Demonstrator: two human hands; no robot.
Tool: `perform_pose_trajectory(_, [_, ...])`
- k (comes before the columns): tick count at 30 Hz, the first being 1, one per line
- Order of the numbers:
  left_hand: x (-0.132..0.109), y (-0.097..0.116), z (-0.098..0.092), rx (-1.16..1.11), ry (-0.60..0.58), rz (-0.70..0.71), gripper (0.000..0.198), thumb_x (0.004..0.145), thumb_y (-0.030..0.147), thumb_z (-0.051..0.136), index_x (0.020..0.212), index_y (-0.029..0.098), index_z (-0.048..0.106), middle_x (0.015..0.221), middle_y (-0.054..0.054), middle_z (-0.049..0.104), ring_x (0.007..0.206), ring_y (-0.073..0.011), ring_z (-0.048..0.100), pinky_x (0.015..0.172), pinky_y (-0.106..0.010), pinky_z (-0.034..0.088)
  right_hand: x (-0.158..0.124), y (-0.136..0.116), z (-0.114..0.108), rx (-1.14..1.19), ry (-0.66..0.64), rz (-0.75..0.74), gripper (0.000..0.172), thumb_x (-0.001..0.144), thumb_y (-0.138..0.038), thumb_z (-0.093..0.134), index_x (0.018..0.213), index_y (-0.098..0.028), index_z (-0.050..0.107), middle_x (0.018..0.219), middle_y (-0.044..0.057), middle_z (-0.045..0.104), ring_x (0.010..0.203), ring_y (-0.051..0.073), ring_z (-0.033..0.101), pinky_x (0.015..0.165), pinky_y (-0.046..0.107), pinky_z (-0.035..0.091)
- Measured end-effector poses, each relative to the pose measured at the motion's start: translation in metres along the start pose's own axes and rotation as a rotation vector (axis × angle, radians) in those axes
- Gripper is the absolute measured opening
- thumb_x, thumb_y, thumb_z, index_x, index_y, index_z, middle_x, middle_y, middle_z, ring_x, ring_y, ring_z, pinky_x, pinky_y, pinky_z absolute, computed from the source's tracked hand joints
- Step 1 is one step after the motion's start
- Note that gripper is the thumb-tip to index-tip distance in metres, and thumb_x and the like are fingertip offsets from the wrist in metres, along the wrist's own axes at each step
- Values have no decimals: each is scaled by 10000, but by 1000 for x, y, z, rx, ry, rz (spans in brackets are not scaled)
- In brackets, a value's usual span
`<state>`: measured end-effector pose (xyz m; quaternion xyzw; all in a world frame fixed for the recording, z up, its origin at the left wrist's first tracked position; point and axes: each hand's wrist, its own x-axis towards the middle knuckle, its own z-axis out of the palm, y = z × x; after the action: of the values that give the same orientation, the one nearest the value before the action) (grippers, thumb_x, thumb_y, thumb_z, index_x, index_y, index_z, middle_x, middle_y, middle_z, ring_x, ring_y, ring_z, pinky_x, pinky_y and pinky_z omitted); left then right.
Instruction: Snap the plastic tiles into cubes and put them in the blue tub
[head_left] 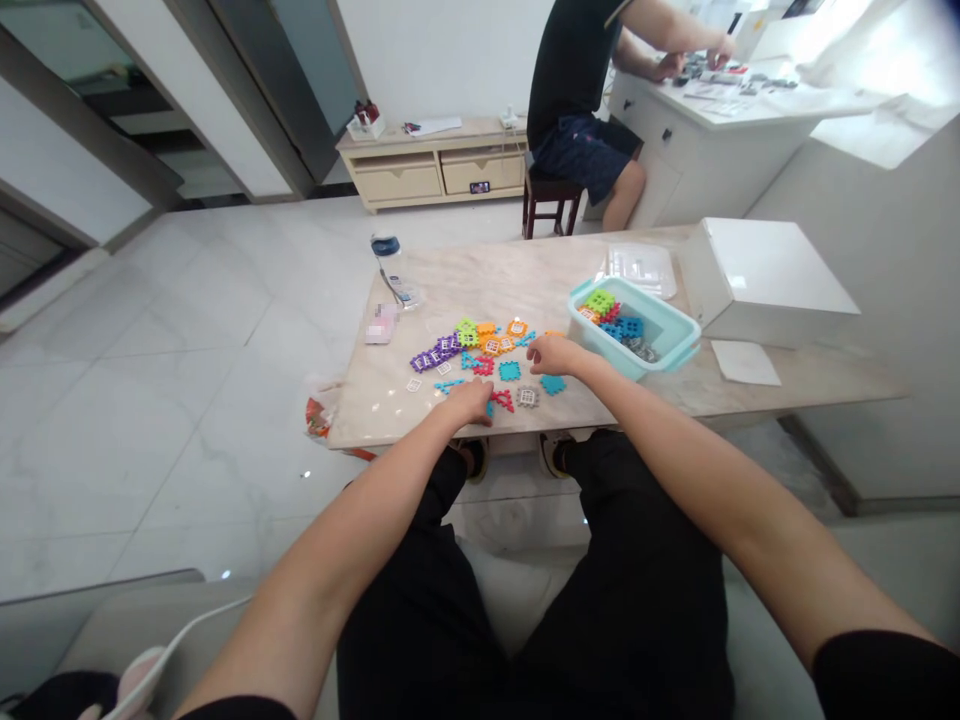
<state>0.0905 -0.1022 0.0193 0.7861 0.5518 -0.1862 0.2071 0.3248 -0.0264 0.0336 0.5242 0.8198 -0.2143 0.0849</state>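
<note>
My left hand (471, 402) is low over the near edge of the table, fingers bent. A sliver of a blue building tile (490, 408) shows at its fingertips, mostly hidden. Right beside it is a red triangular tile (502, 401). My right hand (553, 354) hovers over the tiles with curled fingers a little apart and nothing visible in them. Close to it are a teal square tile (509, 371) and another teal tile (553, 384). A grey tile (528, 397) lies between the hands. Purple tiles (435, 354), orange tiles (493, 346) and green tiles (467, 332) are grouped beyond.
A light-blue tub (679, 355) with more tiles stands at right, before a clear plastic lid (643, 270). A white box (776, 275) is farther right. At left are a clear bottle (396, 275) and a pink packet (381, 324). Another person (574, 100) sits at a white desk behind.
</note>
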Motion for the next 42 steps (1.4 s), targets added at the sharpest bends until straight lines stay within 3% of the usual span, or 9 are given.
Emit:
perform_pose_trajectory(6, [-3, -17, -2, -53, 112, -3, 491, 879, 380, 802, 1305, 204, 634, 1451, -166, 636, 1316, -348, 641, 1074, -398, 541, 6, 22, 6, -97, -95, 122, 495, 811, -184, 853, 1297, -173, 757, 1277, 117, 756, 1159, 262, 730, 976, 288, 569])
perform_pose_trajectory(12, [-10, -35, 1, -39, 95, -34, 587, 778, 283, 877, 1313, 200, 651, 1477, -183, 606, 1323, -363, 638, 1047, -386, 559, -5, 32, 24, -158, -154, 54, 674, 762, -303, 933, 1377, -161, 697, 1383, 153, 671, 1221, 298, 682, 991, 293, 560])
perform_pose_trajectory(19, [-15, -39, -4, -19, 125, -71, 482, 761, 262, 840, 1221, 228, 702, 1389, -151, 680, 1244, -341, 688, 1001, -367, 579, -11, 37, 30, -137, -114, -6, 522, 752, -332, 933, 1212, -170, 749, 1310, 132, 686, 1138, 285, 696, 980, 303, 562])
perform_pose_trajectory(28, [-2, -29, -6, -78, 121, -93, 594, 706, 231, 824, 1275, 240, 655, 1307, -137, 750, 1200, -348, 723, 949, -361, 591, -17, 46, 41, 29, -38, 20, 583, 761, -389, 926, 1260, -201, 691, 1302, 127, 722, 1177, 314, 708, 984, 339, 572])
perform_pose_trajectory(34, [2, -29, -13, -198, 211, -50, 370, 752, 161, 754, 1118, 204, 729, 1227, -149, 771, 1185, -357, 733, 969, -379, 590, -14, 42, 43, 93, -3, 43, 528, 802, -291, 894, 1279, -160, 707, 1348, 150, 727, 1221, 298, 707, 1023, 314, 558])
perform_pose_trajectory(39, [5, -25, -29, -301, 303, 28, 303, 865, 265, 722, 1157, 183, 720, 1168, -113, 775, 1136, -296, 732, 975, -362, 587, -12, 30, 31, 184, 62, 89, 281, 915, -307, 777, 1117, -112, 752, 1168, 136, 781, 1078, 240, 732, 901, 245, 554])
perform_pose_trajectory(42, [7, -18, -32, -571, 359, 16, 339, 879, 282, 729, 1191, 157, 685, 1027, -88, 771, 936, -238, 753, 843, -332, 609, -13, 11, 25, 302, 92, 76, 288, 985, -326, 712, 1181, -116, 725, 1091, 107, 794, 956, 183, 740, 782, 208, 557])
